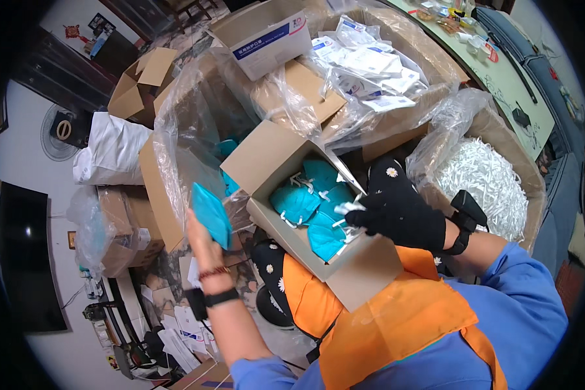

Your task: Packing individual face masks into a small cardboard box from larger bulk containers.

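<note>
Checking left hand [203, 243]: state?
Gripping one teal mask [212, 216], raised left of the open carton [286, 236].
Right hand [403, 213]?
Black-gloved, fingers closed on a white strip [350, 208], over the carton's right edge.
Other masks [296, 203]?
Several teal ones inside the carton, white straps showing.
Anything near the right hand?
Heap of white strips [481, 182] in a plastic-lined box [535, 188], to its right.

Pale wall [27, 156], 1 television [29, 253] (dark)
</note>
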### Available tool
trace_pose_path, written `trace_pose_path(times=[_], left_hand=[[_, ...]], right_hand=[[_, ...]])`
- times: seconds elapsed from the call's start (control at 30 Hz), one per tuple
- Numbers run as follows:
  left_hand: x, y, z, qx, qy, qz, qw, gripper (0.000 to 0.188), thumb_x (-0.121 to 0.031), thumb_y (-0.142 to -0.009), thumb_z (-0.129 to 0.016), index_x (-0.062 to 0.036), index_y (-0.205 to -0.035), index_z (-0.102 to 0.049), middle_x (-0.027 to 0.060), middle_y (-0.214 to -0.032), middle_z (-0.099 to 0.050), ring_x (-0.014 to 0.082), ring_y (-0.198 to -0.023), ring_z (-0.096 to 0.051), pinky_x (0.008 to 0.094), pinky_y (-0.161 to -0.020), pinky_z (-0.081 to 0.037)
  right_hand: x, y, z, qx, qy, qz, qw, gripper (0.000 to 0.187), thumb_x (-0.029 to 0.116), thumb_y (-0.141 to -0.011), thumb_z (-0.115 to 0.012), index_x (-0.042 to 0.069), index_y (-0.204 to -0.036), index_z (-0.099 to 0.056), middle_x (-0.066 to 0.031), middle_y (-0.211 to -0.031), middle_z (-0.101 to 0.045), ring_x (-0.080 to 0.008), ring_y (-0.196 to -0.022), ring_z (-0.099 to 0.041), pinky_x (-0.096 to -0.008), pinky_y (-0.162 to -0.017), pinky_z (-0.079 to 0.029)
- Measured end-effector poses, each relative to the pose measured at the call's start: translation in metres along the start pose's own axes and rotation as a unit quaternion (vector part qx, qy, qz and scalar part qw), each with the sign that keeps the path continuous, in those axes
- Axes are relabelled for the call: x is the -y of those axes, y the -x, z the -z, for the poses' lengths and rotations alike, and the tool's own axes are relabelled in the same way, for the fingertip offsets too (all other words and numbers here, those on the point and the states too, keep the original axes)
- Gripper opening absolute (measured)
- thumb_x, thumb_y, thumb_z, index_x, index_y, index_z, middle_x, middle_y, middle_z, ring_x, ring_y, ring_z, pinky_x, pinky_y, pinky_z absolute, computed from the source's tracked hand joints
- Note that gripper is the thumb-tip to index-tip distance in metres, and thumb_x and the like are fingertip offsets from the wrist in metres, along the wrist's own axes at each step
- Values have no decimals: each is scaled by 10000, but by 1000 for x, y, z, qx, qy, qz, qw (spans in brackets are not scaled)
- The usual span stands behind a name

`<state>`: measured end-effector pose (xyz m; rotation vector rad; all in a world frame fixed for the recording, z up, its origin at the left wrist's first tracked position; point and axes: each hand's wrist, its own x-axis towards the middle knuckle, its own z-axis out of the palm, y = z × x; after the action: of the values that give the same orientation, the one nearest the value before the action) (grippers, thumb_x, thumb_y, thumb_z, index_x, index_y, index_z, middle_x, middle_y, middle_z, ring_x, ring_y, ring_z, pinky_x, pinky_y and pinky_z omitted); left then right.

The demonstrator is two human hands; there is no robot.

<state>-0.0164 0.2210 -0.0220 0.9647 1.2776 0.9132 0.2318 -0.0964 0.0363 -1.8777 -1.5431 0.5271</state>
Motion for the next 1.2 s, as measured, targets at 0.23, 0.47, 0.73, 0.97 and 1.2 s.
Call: trace_pose_path(times=[0.23,0.47,0.73,0.97,1.2], left_hand=[[-35,-79,-13,-63,-166,-64,982,580,-502,-993,-413,11,-1241,-519,125,-1153,-601,232,-995,-606,368,-886,-488],[28,82,-95,266,-339,-252,866,99,-125,-950,-569,-30,-950,-595,72,-785,-643,152,-689,-613,280,-667,-492],[161,118,-102,364,-583,-366,628,238,-55,-808,-609,-62,-1046,-621,113,-1023,-618,300,-949,-595,396,-760,-509],[189,101,-101,337,-693,-420,480,98,-143,-790,-608,-119,-800,-703,63,-941,-612,252,-988,-536,389,-806,-408],[110,118,-106,429,-572,-179,676,198,-143,-759,-772,-65,-865,-626,95,-950,-687,261,-801,-650,359,-707,-499]], right_hand=[[-25,-27,49,-140,44,12,989,303,130,-875,-648,201,-1163,-703,-113,-867,-679,-225,-773,-665,-307,-667,-501],[-106,-69,119,-324,95,43,940,291,110,-946,-557,124,-1215,-664,-84,-956,-711,-144,-753,-682,-268,-678,-524],[-143,-28,137,-360,69,-52,929,267,175,-955,-557,166,-1191,-683,-114,-1054,-705,-147,-810,-713,-253,-721,-521],[-144,89,175,-265,350,-297,848,341,307,-857,-716,57,-1088,-692,-147,-874,-703,-258,-750,-682,-335,-685,-502],[-151,123,154,-185,384,-251,869,413,257,-771,-757,111,-1138,-634,-166,-1164,-618,-322,-1008,-633,-399,-865,-500]])
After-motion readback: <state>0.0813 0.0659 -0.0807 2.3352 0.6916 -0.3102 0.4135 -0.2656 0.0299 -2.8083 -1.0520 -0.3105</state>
